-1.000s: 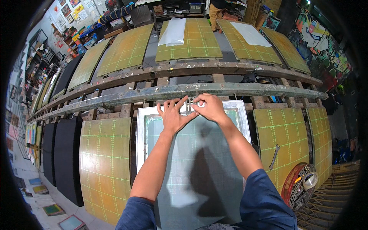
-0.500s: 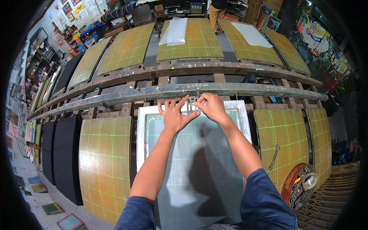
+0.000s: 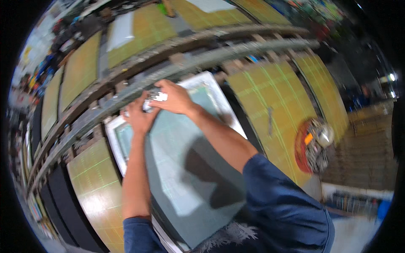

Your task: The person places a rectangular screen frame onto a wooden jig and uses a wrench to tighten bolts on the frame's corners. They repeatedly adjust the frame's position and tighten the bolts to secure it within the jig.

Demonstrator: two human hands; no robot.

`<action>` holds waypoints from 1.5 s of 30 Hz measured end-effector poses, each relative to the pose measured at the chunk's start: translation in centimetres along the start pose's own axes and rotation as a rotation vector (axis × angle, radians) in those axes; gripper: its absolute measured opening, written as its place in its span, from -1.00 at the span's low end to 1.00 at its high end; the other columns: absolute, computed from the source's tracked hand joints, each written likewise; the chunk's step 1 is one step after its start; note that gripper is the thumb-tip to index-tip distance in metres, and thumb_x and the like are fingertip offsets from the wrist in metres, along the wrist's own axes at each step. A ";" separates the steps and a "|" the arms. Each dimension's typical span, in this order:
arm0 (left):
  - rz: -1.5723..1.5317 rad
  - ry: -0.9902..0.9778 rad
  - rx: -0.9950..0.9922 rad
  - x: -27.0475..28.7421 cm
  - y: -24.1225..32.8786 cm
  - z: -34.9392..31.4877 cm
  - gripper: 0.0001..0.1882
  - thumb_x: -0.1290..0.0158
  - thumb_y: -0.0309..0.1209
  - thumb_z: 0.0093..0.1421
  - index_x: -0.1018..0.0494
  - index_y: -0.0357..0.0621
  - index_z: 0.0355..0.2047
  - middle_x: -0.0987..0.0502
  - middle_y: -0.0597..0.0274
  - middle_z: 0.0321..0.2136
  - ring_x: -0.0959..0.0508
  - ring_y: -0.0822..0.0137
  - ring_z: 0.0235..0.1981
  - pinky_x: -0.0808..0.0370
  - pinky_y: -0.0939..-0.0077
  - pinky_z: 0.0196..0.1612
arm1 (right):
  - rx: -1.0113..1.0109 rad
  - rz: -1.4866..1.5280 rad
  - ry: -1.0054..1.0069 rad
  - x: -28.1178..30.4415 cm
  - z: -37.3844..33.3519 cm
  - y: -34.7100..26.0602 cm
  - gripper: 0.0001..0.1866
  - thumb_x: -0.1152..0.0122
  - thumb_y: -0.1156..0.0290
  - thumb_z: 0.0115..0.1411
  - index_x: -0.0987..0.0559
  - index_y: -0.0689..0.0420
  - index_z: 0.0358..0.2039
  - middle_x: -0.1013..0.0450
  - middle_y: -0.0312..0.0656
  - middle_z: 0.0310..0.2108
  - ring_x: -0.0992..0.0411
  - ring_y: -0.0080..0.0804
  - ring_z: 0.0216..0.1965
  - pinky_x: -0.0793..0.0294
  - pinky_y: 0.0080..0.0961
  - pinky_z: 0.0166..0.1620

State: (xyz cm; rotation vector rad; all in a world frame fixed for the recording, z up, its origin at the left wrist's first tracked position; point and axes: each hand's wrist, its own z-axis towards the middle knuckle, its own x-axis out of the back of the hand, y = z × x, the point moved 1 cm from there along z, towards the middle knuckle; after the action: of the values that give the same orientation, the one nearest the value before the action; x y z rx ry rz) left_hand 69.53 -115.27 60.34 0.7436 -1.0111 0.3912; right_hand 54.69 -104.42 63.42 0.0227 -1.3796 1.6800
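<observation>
A silkscreen frame (image 3: 222,95) with a pale rim lies before me, its blue-grey mesh (image 3: 168,139) under my forearms. Both hands meet at the frame's far edge, over a small metal bracket (image 3: 157,97) that is blurred and partly covered. Fingers apart, my left hand (image 3: 140,116) rests on the edge left of the bracket, its thumb reaching toward it. At the bracket's right side, my right hand (image 3: 177,99) has fingers and thumb pinched together. Whatever is between them cannot be made out.
Long metal rails (image 3: 236,51) run just beyond the frame. Yellow-green printing boards (image 3: 274,92) with bright grid lines flank it. On the right board lie a wrench (image 3: 270,120) and a round red-rimmed basket (image 3: 300,145) of tools, with a tape roll (image 3: 325,135) at its side.
The whole view has turned and shifted rightward, so the frame now appears tilted and further left. Both hands stay at the bracket on the frame's far edge.
</observation>
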 end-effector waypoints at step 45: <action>-0.023 0.067 -0.008 1.6 1.2 -0.7 -0.14 -0.18 0.42 -0.05 -0.47 0.38 0.23 -0.52 0.20 0.08 -0.36 0.12 0.22 0.22 -0.30 0.38 | 0.029 0.000 -0.024 5.5 -6.9 -3.1 -0.83 -0.37 0.36 0.18 -0.68 0.16 -0.26 -0.47 -0.17 -0.32 -0.48 -0.26 -0.36 -0.48 -0.37 -0.24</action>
State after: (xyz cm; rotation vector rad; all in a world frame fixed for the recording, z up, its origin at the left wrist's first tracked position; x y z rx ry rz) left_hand 70.03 -113.95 61.98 0.7292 -0.9398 0.3895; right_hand 57.08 -95.82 66.23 0.0589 -1.3727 1.7050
